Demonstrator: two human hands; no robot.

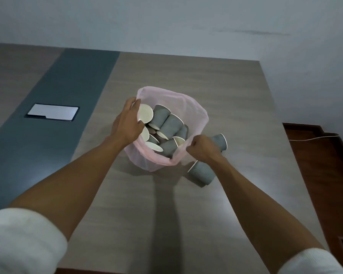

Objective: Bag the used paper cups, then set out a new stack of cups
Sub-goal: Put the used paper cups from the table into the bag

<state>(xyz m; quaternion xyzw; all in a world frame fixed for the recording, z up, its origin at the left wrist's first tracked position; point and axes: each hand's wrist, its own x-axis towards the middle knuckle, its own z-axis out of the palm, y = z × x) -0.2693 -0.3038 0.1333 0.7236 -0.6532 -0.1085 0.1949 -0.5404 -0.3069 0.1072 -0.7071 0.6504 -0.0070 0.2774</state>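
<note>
Pink, thin and half see-through, the plastic bag [183,107] stands open near the middle of the wood-grain table [216,204], its mouth a crumpled oval. Inside it lies a jumble of paper cups [169,124], grey with a faint wavy ribbed wall and cream-white insides, tipped every which way, some showing round open mouths, others their tapered sides. The left hand [128,123] grips the bag's left rim, fingers curled over the edge and down into the opening. The right hand [201,148] is closed in a fist, pinching the near right part of the rim and pulling the film taut. Two more grey cups lie on their sides outside the bag: one cup [221,141] just behind the right hand, mouth turned right, and another cup [203,174] partly under the right wrist, white rim turned toward the bag. Both forearms are bare, with soft white sleeves [22,240] pushed up. A dark blue-grey band [48,135] runs across the tabletop on the left, holding a flat rectangular panel [53,112] with a pale, shiny face.
</note>
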